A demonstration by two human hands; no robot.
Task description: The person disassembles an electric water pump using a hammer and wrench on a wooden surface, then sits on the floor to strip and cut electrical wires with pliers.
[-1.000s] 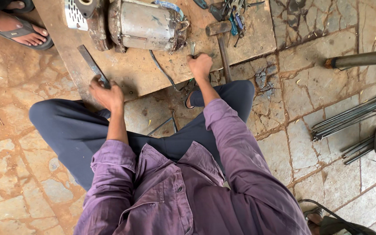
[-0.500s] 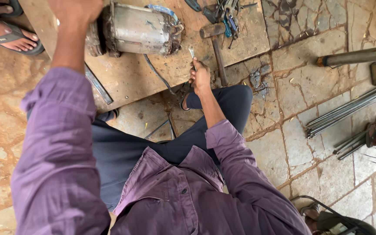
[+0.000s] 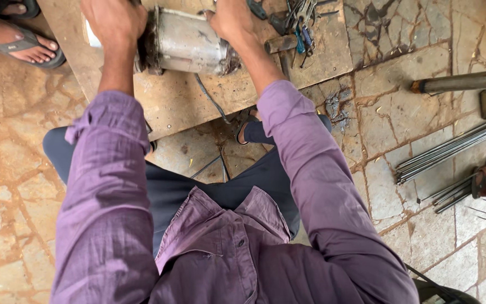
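On one board (image 3: 198,104), two hands grip one motor (image 3: 189,42).

2 hands (image 3: 113,22), 1 metal motor housing (image 3: 189,42), 1 hammer (image 3: 281,45), 1 wood board (image 3: 187,101), 1 sandalled foot (image 3: 21,45).

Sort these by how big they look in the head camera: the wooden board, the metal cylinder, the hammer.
1. wooden board
2. metal cylinder
3. hammer, though only part of it shows.
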